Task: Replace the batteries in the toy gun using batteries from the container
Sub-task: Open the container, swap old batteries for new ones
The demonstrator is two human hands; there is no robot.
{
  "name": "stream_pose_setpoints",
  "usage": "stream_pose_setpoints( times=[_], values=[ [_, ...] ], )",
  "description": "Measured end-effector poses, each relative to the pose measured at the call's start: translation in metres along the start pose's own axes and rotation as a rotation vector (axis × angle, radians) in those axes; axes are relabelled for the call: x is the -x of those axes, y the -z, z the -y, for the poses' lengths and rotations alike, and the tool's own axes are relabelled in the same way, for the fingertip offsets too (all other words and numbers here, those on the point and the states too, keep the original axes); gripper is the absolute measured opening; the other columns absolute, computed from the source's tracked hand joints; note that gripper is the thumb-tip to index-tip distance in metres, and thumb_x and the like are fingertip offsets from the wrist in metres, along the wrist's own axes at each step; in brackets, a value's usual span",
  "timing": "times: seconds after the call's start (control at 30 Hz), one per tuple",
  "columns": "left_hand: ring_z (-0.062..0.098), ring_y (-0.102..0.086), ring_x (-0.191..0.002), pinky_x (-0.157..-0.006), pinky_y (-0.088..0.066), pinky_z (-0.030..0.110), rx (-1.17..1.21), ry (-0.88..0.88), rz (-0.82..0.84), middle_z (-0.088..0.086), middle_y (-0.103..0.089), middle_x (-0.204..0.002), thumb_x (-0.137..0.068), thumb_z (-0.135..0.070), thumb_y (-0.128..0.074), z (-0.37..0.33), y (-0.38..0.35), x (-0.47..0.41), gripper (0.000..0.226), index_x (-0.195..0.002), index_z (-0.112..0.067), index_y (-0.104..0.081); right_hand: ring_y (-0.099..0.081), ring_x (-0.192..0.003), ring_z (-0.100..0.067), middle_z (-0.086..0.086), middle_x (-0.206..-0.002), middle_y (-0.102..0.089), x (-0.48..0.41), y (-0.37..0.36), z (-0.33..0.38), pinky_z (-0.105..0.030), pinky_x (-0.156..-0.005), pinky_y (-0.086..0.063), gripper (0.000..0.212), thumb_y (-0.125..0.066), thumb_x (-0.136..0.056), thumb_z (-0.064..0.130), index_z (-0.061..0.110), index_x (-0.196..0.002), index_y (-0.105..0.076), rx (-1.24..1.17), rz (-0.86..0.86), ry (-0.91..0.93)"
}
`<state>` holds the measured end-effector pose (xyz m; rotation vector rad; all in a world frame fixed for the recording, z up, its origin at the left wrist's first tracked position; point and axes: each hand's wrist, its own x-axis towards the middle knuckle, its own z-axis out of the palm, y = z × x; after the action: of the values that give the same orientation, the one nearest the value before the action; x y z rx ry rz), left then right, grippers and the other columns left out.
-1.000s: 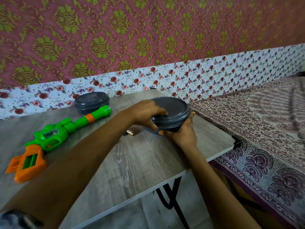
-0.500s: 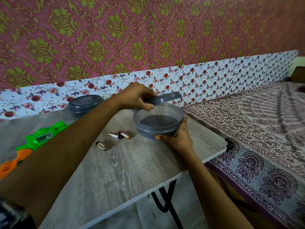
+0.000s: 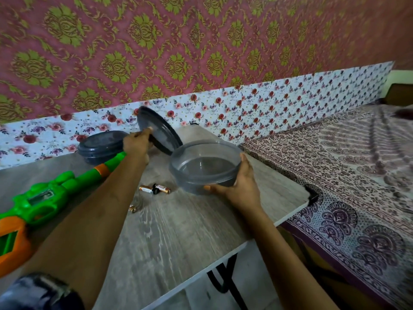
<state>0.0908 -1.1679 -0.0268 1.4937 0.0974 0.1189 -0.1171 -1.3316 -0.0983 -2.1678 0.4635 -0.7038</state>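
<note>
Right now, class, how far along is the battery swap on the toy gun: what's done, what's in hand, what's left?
Done: the lid is off one container, and loose batteries lie on the table. In hand: the left hand holds the lid tilted up; the right hand grips the open container, where no batteries show. Left: the toy gun lies untouched, and the second container is lidded.

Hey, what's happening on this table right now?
A person is opening a round grey plastic container: the right hand grips its wall, the left hand holds the dark grey lid tilted clear of it. Three small batteries lie loose on the wood-grain table beside it. The green and orange toy gun lies untouched at the left.
</note>
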Motion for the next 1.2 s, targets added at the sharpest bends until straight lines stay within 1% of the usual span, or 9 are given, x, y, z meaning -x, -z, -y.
stream_pose_setpoints(
  times=[0.2,0.37,0.47,0.57,0.7,0.83,1.0,1.07,1.2],
  values=[
    [0.023,-0.061,-0.098,-0.080,-0.053,0.029,0.145,0.132,0.059,0.010,-0.057,-0.122,-0.091,-0.009,-0.058,0.025,-0.004,-0.011,0.043,-0.132,-0.006,-0.045,-0.030,-0.137,-0.024,-0.004,-0.153,-0.022,-0.001,0.000,0.001,-0.047,-0.109,-0.035,0.129,-0.079,-0.048,0.062,0.023,-0.147,-0.006,-0.012,-0.002,0.002],
    [0.024,-0.063,-0.094,-0.044,-0.053,0.017,0.028,0.259,0.130,0.018,-0.057,-0.124,-0.088,0.004,-0.055,0.040,0.004,-0.010,0.037,-0.124,-0.001,-0.051,-0.028,-0.139,-0.024,-0.005,-0.154,-0.020,0.003,0.003,0.005,-0.044,-0.111,-0.033,0.129,-0.080,-0.050,0.059,0.020,-0.148,-0.006,-0.027,0.007,0.003],
    [0.016,-0.054,-0.066,-0.057,-0.055,0.020,-0.044,0.265,0.161,0.014,-0.058,-0.096,-0.088,0.007,-0.054,0.034,0.011,-0.001,0.030,-0.117,-0.001,-0.051,-0.027,-0.139,-0.025,-0.007,-0.154,-0.019,0.007,0.005,0.008,-0.045,-0.111,-0.032,0.129,-0.080,-0.050,0.058,0.019,-0.148,-0.005,-0.003,0.016,-0.006],
    [0.017,-0.051,-0.063,-0.046,-0.055,0.023,-0.173,0.224,0.183,0.012,-0.052,-0.080,-0.087,0.004,-0.058,0.018,0.026,0.012,0.014,-0.095,-0.003,-0.050,-0.027,-0.139,-0.026,-0.007,-0.154,-0.018,0.013,0.007,0.009,-0.044,-0.111,-0.031,0.128,-0.079,-0.052,0.058,0.020,-0.148,-0.004,-0.008,0.030,-0.012],
    [0.022,-0.052,-0.058,-0.080,-0.055,0.043,-0.655,-0.022,0.217,0.015,-0.055,-0.071,-0.081,-0.010,-0.069,0.004,0.067,0.035,0.013,-0.078,-0.002,-0.060,-0.029,-0.138,-0.028,-0.009,-0.153,-0.021,0.027,0.012,0.014,-0.043,-0.108,-0.033,0.126,-0.078,-0.054,0.058,0.019,-0.148,-0.005,-0.022,0.067,-0.017],
    [0.023,-0.056,-0.060,-0.058,-0.050,0.027,-0.892,-0.184,0.324,0.017,-0.065,-0.084,-0.082,-0.014,-0.068,-0.004,0.108,0.077,0.014,-0.089,-0.002,-0.070,-0.026,-0.139,-0.029,-0.011,-0.152,-0.022,0.046,0.017,0.019,-0.047,-0.110,-0.033,0.126,-0.079,-0.052,0.058,0.015,-0.148,-0.008,-0.085,0.048,0.016],
    [0.025,-0.061,-0.098,-0.069,-0.044,0.018,-1.137,-0.351,0.535,0.013,-0.066,-0.115,-0.085,-0.015,-0.064,-0.003,0.132,0.104,0.026,-0.110,-0.008,-0.068,-0.056,-0.110,-0.032,-0.020,-0.124,-0.053,0.086,0.005,0.046,-0.033,-0.084,-0.046,0.058,-0.068,-0.080,0.026,0.006,-0.130,-0.045,0.031,-0.246,0.304],
    [0.022,-0.059,-0.106,-0.084,-0.045,0.025,-1.206,-0.406,0.624,0.007,-0.064,-0.122,-0.084,-0.020,-0.066,0.001,0.135,0.108,0.030,-0.114,-0.015,-0.066,-0.063,-0.098,-0.031,-0.015,-0.111,-0.062,0.089,-0.010,0.068,-0.033,-0.077,-0.051,0.038,-0.063,-0.082,0.013,0.007,-0.119,-0.055,0.059,-0.075,0.418],
    [0.023,-0.061,-0.109,-0.089,-0.043,0.026,-1.322,-0.492,0.675,0.006,-0.067,-0.118,-0.086,-0.013,-0.063,0.012,0.141,0.114,0.027,-0.112,-0.016,-0.069,-0.051,-0.120,-0.028,-0.010,-0.138,-0.046,0.067,-0.053,0.104,-0.034,-0.099,-0.041,0.055,-0.056,-0.085,0.012,0.018,-0.137,-0.039,0.319,0.438,0.396]
  ],
)
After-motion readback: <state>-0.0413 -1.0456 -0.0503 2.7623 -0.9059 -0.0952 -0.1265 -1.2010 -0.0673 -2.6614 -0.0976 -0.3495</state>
